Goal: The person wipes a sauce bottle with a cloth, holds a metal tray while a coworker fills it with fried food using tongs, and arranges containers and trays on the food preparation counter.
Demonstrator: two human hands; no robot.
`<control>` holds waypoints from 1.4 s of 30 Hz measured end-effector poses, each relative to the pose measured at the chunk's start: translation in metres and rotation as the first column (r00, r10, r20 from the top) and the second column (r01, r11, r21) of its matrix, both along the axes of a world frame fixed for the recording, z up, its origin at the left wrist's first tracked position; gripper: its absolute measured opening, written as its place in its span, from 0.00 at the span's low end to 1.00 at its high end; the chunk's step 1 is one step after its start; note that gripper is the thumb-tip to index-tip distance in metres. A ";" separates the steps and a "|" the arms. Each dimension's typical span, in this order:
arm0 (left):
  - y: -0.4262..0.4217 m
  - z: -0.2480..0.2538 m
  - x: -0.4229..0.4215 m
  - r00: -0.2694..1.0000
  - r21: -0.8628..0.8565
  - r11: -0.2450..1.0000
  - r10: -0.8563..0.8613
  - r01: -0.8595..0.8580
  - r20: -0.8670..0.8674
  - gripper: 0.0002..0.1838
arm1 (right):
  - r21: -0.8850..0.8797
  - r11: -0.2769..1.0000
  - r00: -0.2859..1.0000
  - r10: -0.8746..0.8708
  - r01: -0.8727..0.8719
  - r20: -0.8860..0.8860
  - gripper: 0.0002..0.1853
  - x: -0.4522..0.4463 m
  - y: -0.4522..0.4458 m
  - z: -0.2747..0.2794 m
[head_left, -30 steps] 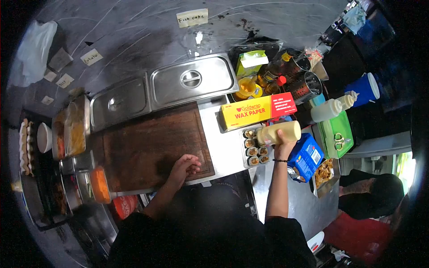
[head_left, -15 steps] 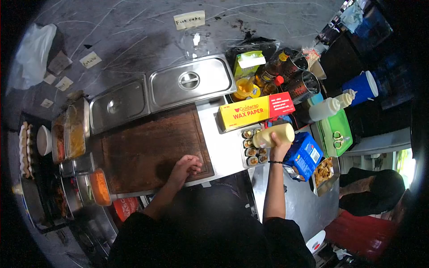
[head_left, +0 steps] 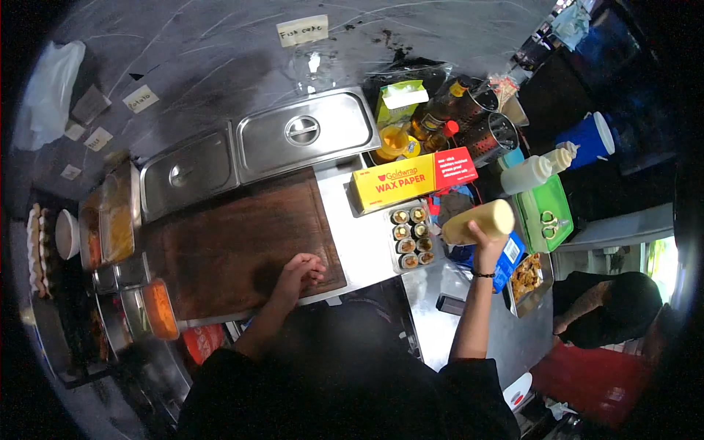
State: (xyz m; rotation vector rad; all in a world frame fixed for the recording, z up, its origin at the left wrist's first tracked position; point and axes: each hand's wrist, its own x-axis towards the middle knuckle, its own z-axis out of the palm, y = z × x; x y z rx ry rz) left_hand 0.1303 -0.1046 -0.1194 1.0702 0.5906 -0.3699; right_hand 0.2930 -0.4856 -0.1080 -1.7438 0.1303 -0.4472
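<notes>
My right hand (head_left: 487,246) is wrapped round a squeeze bottle of pale yellow sauce (head_left: 477,222), tilted with its narrow end to the left. Just left of the bottle, a clear tray of sliced sushi rolls (head_left: 412,236) rests on the white counter, and pale dabs top several upper pieces. My left hand (head_left: 302,274) hovers over the lower right corner of the wooden cutting board (head_left: 242,242), fingers curled together; whether anything is inside them is hidden. A yellow and red wax paper box (head_left: 414,179) lies behind the tray.
Lidded steel pans (head_left: 304,129) line the board's back edge. Squeeze bottles (head_left: 528,174), a green container (head_left: 544,213) and a blue packet (head_left: 509,262) are at the right. Another person (head_left: 609,308) is at the far right. Shredded orange food (head_left: 159,309) sits at left.
The right hand first moved the bottle slightly left over the rolls, then carried it right, away from the tray. A dark object on the steel surface has come into view. The left hand stayed nearly still.
</notes>
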 end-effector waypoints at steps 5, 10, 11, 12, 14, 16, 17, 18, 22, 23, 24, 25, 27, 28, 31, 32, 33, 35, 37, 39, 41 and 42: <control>-0.010 0.010 0.005 0.999 -0.002 0.999 -0.032 0.032 -0.034 0.12 | -0.138 0.989 0.999 -0.053 0.052 -0.007 0.30 -0.012 0.007 -0.038; -0.009 0.006 0.005 0.998 -0.008 0.998 -0.058 0.058 -0.016 0.11 | 0.039 0.993 0.990 -0.109 0.113 -0.087 0.38 -0.016 0.012 -0.042; -0.009 0.005 0.004 0.999 -0.010 0.999 -0.050 0.050 -0.006 0.11 | 0.000 0.992 0.991 -0.129 0.129 -0.045 0.33 -0.016 0.013 -0.041; -0.008 0.005 0.004 0.999 -0.011 0.999 -0.041 0.041 0.004 0.11 | -0.037 0.989 0.990 -0.144 0.144 -0.003 0.28 -0.016 0.014 -0.040; -0.007 0.010 0.005 0.999 -0.003 0.999 -0.047 0.047 -0.008 0.11 | 0.003 0.991 0.991 -0.131 0.131 -0.012 0.27 -0.014 0.011 -0.045; -0.007 0.010 0.007 0.998 0.002 0.999 -0.054 0.054 -0.015 0.11 | 0.041 0.992 0.993 -0.119 0.120 -0.015 0.27 -0.011 0.009 -0.049; -0.007 0.009 0.006 0.998 -0.002 0.998 -0.055 0.055 -0.010 0.11 | 0.021 0.993 0.993 -0.119 0.119 -0.006 0.26 -0.011 0.007 -0.051; -0.007 0.008 0.005 0.998 -0.007 0.998 -0.056 0.056 -0.007 0.10 | 0.000 0.993 0.993 -0.118 0.118 0.001 0.26 -0.012 0.008 -0.050; -0.007 0.008 0.003 0.998 -0.013 0.998 -0.054 0.054 -0.011 0.11 | -0.022 0.991 0.992 -0.130 0.130 0.000 0.26 -0.014 0.010 -0.048; -0.007 0.007 0.003 0.999 -0.021 0.998 -0.053 0.053 -0.001 0.11 | -0.018 0.991 0.991 -0.132 0.132 0.002 0.26 -0.015 0.008 -0.049; -0.006 0.007 0.002 0.999 -0.029 0.998 -0.052 0.052 0.011 0.11 | -0.014 0.991 0.991 -0.135 0.135 0.005 0.26 -0.017 0.011 -0.045; -0.005 0.007 0.003 0.999 -0.027 0.998 -0.051 0.051 0.012 0.11 | -0.013 0.991 0.991 -0.134 0.134 0.006 0.26 -0.019 0.012 -0.039; -0.005 0.008 0.003 0.999 -0.009 0.999 -0.053 0.053 -0.005 0.11 | 0.185 0.979 0.995 -0.079 0.090 -0.066 0.28 -0.028 0.010 -0.026; -0.005 0.010 0.003 0.998 -0.011 0.998 -0.060 0.060 -0.004 0.11 | 0.182 0.978 0.994 -0.086 0.097 -0.065 0.28 -0.031 0.007 -0.029; -0.006 0.013 0.006 1.000 -0.035 0.999 -0.020 0.020 -0.001 0.11 | -0.073 0.994 0.995 -0.087 0.084 -0.038 0.30 -0.037 -0.002 -0.035; -0.006 0.012 0.006 0.999 -0.031 0.999 -0.032 0.032 -0.011 0.11 | -0.075 0.994 0.996 -0.085 0.082 -0.037 0.30 -0.040 -0.004 -0.037; -0.005 0.011 0.006 0.999 -0.025 0.999 -0.043 0.043 -0.021 0.11 | -0.026 0.995 0.992 -0.099 0.098 -0.079 0.33 -0.042 -0.004 -0.039; -0.005 0.010 0.005 0.998 -0.018 0.998 -0.057 0.056 -0.027 0.12 | 0.084 0.988 0.987 -0.120 0.130 -0.109 0.37 -0.043 -0.003 -0.042; -0.006 0.011 0.006 0.997 -0.011 0.997 -0.077 0.077 -0.030 0.12 | 0.107 0.985 0.986 -0.124 0.135 -0.110 0.36 -0.043 0.000 -0.040; -0.008 0.013 0.007 0.996 0.005 0.996 -0.085 0.085 -0.035 0.12 | 0.129 0.981 0.985 -0.131 0.144 -0.110 0.36 -0.043 0.003 -0.035; -0.007 0.011 0.006 0.996 0.003 0.996 -0.087 0.087 -0.033 0.13 | 0.063 0.987 0.988 -0.145 0.148 -0.051 0.30 -0.043 0.009 -0.027; -0.007 0.010 0.006 0.996 0.000 0.996 -0.087 0.087 -0.032 0.13 | 0.064 0.987 0.988 -0.144 0.147 -0.051 0.30 -0.044 0.010 -0.026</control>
